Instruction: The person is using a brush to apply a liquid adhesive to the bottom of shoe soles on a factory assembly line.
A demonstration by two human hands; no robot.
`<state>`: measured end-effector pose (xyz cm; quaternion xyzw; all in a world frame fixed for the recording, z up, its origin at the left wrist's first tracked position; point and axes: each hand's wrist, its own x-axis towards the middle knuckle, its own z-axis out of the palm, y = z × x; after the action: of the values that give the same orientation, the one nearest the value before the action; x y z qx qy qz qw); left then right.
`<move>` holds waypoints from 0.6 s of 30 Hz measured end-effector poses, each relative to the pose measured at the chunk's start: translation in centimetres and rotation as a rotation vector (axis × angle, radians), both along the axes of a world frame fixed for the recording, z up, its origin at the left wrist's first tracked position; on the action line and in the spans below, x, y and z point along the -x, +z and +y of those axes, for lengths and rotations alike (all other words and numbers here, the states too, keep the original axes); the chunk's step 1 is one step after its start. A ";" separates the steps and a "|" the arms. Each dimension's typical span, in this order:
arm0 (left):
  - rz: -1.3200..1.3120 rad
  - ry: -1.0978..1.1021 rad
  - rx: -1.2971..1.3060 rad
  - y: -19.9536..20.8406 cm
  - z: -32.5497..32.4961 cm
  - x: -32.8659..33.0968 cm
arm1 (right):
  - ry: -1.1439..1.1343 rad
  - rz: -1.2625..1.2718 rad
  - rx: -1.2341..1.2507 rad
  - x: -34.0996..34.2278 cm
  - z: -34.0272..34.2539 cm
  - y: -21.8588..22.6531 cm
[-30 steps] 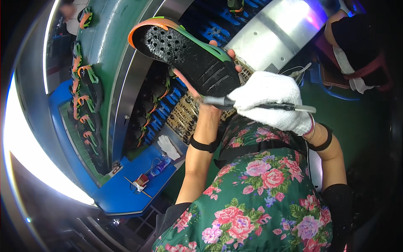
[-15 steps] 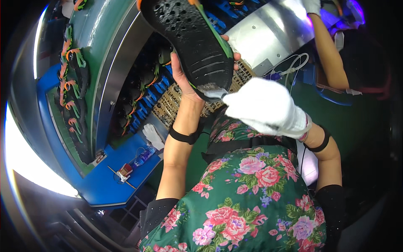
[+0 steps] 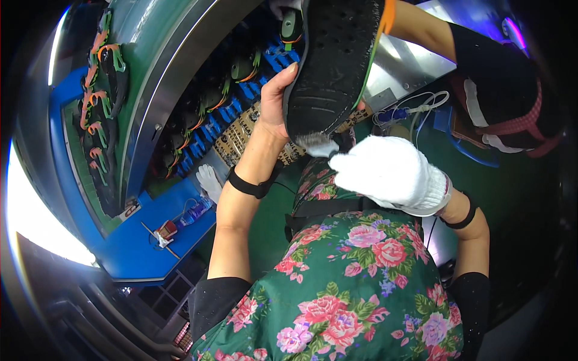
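My bare left hand (image 3: 278,99) holds a black shoe sole (image 3: 335,63) with green and orange edging, raised in front of me with its dotted underside facing the camera. My right hand (image 3: 390,171), in a white knit glove, grips a brush whose white bristles (image 3: 314,144) touch the lower end of the sole. Most of the brush handle is hidden inside the glove. Both wrists wear black bands, and a green flowered apron (image 3: 349,289) covers my front.
A curved green conveyor (image 3: 138,72) carries several soles with orange and green trim at the left. A blue bench (image 3: 150,240) holds a white glove (image 3: 209,180) and small tools. Another person's arm (image 3: 430,30) reaches in at the upper right above a metal surface.
The sole has swung from lying sideways to standing nearly upright and has moved right and up. My gloved right hand dropped below it, with the brush now at the sole's lower end.
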<state>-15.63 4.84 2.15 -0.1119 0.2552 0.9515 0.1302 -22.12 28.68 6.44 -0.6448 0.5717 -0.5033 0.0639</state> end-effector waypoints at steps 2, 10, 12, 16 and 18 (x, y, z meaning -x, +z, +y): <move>-0.002 -0.009 -0.021 -0.6 -0.5 -0.4 | 0.040 -0.162 0.022 0.4 0.0 0.7; -0.021 0.022 0.040 -0.1 0.2 0.5 | -0.004 -0.301 -0.040 1.0 -0.3 1.3; 0.047 0.009 -0.038 -0.9 -0.1 0.6 | -0.084 -0.332 -0.025 1.2 -0.3 1.0; 0.020 0.035 0.033 -0.8 0.1 1.0 | -0.094 -0.524 -0.095 1.0 -0.6 0.7; 0.049 0.094 -0.148 -1.0 0.9 0.4 | -0.045 -0.782 -0.100 1.4 0.0 0.6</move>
<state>-16.04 5.75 1.17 -0.0906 0.1818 0.9753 0.0869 -23.49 28.64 7.05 -0.3880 0.5419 -0.6838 0.2971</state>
